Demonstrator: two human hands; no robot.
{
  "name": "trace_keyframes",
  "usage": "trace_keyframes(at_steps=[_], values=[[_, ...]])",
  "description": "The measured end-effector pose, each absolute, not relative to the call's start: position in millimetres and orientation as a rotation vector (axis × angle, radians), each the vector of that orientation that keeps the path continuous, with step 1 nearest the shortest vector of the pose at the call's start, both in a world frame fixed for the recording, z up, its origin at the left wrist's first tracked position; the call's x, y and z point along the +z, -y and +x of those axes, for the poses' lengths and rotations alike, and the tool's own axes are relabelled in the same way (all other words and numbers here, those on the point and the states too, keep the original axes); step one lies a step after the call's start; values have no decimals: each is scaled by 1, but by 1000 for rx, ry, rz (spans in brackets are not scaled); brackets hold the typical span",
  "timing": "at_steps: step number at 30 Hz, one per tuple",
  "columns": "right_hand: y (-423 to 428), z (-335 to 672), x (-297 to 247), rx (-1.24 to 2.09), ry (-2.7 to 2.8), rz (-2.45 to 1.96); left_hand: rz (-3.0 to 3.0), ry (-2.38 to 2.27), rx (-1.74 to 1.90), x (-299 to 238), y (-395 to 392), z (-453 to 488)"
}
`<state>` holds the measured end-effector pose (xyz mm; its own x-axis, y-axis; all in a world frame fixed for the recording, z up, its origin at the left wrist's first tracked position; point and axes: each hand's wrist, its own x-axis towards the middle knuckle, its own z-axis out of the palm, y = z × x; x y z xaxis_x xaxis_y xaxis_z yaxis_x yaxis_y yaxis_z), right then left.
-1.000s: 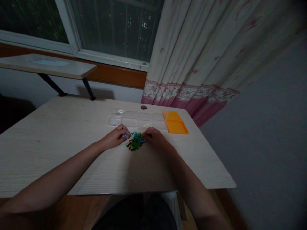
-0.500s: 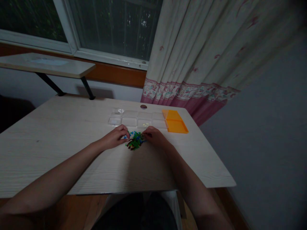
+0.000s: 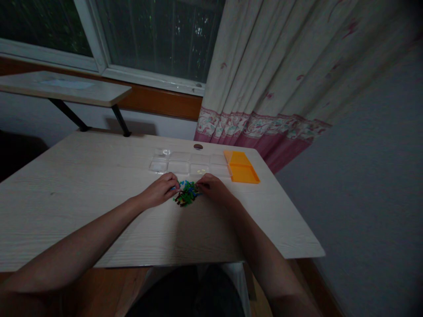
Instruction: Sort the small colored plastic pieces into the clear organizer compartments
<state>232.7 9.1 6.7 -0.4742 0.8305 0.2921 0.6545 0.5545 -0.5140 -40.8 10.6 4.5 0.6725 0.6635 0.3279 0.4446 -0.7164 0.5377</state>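
A heap of small green, blue and dark brown plastic pieces (image 3: 187, 194) lies on the desk in front of me, too small to tell their exact kind. At its left edge, my left hand (image 3: 167, 188) has thumb and fingers drawn together, with blue bits beside the fingertips. My right hand (image 3: 211, 187) touches the right side of the heap, its fingers curled and pinched in shadow. Whatever either hand grips is too small or hidden. Just behind the heap stands a row of clear plastic compartments (image 3: 178, 167), and a few tiny yellow pieces (image 3: 201, 171) lie in one of them.
Two orange trays (image 3: 243, 173) adjoin the clear compartments on the right. A dark oval cable hole (image 3: 198, 146) is set near the back edge of the pale wooden desk (image 3: 82, 189). A raised shelf (image 3: 99, 94) stands at the back left, and a curtain (image 3: 251, 105) hangs behind.
My left hand's fingers have drawn closer together at the heap's edge, covering some of the blue pieces. My right hand stays nearly where it was.
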Motion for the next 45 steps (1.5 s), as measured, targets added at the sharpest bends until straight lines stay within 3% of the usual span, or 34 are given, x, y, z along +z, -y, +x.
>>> trace_keyframes(at_steps=[15, 21, 26, 36, 42, 45], values=[[2, 231, 25, 563, 2238, -1140, 2198, -964, 980, 0, -20, -41], [13, 226, 33, 1006, 2436, -1161, 1656, -718, 603, 8, -4, -39], [13, 218, 29, 869, 2456, -1041, 1411, -511, 408, 8, 17, -28], [-1, 222, 20, 516, 2003, -1214, 1426, -649, 612, 9, 3, -29], [-10, 223, -5, 454, 2091, -1196, 1709, -843, 1052, 12, -9, -36], [-10, 219, -10, 419, 2153, -1171, 1849, -883, 1032, 3, -14, -38]])
